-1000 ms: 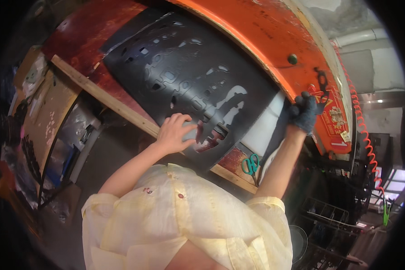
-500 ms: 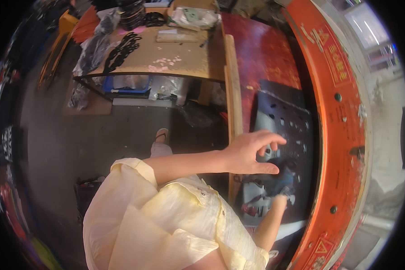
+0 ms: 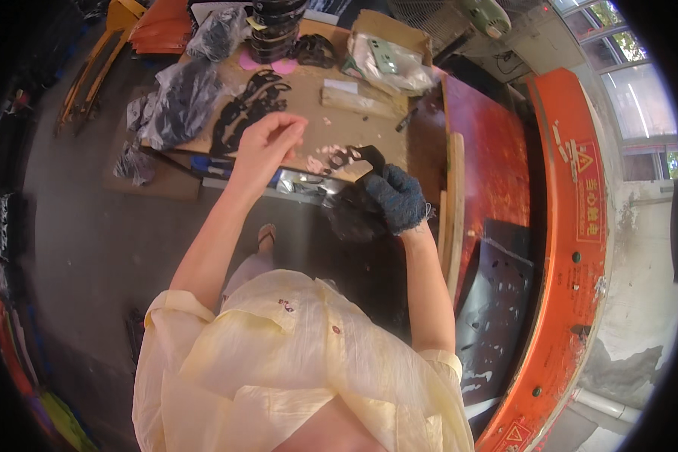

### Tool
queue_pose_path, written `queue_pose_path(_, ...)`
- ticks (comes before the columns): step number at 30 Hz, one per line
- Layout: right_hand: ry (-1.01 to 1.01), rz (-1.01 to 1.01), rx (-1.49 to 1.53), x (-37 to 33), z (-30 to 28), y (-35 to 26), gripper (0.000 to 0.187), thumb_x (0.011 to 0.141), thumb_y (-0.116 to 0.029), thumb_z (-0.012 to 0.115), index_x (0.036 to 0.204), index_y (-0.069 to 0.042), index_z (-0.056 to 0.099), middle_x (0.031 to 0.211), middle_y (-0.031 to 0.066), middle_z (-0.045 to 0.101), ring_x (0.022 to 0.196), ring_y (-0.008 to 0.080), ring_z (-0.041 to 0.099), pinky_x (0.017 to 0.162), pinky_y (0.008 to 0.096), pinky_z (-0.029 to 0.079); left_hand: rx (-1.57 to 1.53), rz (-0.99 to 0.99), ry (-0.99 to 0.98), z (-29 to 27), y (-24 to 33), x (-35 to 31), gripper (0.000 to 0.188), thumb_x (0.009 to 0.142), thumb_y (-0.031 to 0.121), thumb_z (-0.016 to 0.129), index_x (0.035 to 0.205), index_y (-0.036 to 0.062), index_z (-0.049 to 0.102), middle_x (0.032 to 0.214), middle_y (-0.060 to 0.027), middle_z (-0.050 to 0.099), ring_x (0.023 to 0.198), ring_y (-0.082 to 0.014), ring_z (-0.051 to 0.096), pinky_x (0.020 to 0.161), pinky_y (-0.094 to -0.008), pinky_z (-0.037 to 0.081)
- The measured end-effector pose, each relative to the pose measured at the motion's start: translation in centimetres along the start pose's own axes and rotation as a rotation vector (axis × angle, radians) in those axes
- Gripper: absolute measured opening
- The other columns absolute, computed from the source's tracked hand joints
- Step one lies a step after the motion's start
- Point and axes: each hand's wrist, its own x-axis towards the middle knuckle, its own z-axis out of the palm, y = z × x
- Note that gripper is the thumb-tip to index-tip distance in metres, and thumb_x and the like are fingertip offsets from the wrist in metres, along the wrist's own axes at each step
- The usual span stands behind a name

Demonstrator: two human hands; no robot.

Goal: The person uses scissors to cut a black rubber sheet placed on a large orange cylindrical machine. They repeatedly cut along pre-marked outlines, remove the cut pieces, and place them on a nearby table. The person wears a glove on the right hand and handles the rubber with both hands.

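Observation:
My right hand, in a dark blue-grey knitted glove, grips a thin black cut-out piece with openings in it. The piece juts left from the fingers, over the near edge of the brown worktable. Bare, my left hand hovers at the table's front edge with its fingers curled together, nothing visible in them. Just beyond it lies a row of similar black pieces. Small pink scraps are scattered on the tabletop beside the held piece.
An orange machine frame rises at the right, beside a red surface and a dark perforated sheet. Black rolls, plastic-wrapped bundles and an open carton crowd the table's far side. A fan stands behind.
Both hands have moved from the dark sheet by the orange machine to the worktable on the left. The black piece now shows clearly in my gloved hand. My left fingers have curled in.

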Motion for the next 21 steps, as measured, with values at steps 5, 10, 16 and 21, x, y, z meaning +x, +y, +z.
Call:
queue_pose_path(5,-0.029,-0.021,0.082,5.7,5.4,-3.0,0.019,0.080,-0.022,0.066,0.084,-0.003,0.065,0.075,0.0076,0.063,0.069,0.0142,0.058,0.062,0.0303,0.046,0.110,-0.126,-0.212,-6.1,0.2,4.1,0.023,0.090,0.017,0.058,0.108,0.0034,0.061,0.079,-0.0002,0.059,0.060,-0.0040,0.047,0.055,-0.0180,0.039)
queue_pose_path(10,-0.091,-0.253,-0.600,12.0,7.8,-5.3,0.021,0.081,-0.023,0.064,0.093,-0.006,0.065,0.082,0.0153,0.064,0.075,0.0293,0.062,0.067,0.0368,0.048,0.156,-0.090,-0.433,-7.4,1.4,9.0,0.030,0.088,0.023,0.062,0.113,0.0066,0.060,0.079,-0.0020,0.060,0.062,-0.0049,0.049,0.054,-0.0214,0.041)
queue_pose_path(16,0.037,-0.582,-0.947,19.5,10.7,-8.7,0.014,0.082,-0.024,0.060,0.085,-0.011,0.065,0.076,0.0135,0.063,0.072,0.0334,0.061,0.059,0.0427,0.047,0.403,0.196,-0.370,-10.3,3.4,15.9,0.026,0.087,0.023,0.064,0.102,0.0027,0.062,0.079,-0.0016,0.062,0.071,-0.0058,0.055,0.063,-0.0236,0.045)
queue_pose_path(21,0.092,-0.733,-1.084,22.5,14.1,-8.0,0.014,0.081,-0.021,0.059,0.093,-0.015,0.064,0.077,0.0089,0.062,0.070,0.0291,0.062,0.056,0.0390,0.048,0.431,0.141,-0.153,-13.7,0.6,16.8,0.021,0.090,0.021,0.059,0.102,0.0037,0.063,0.080,-0.0020,0.063,0.066,-0.0085,0.058,0.059,-0.0249,0.046)
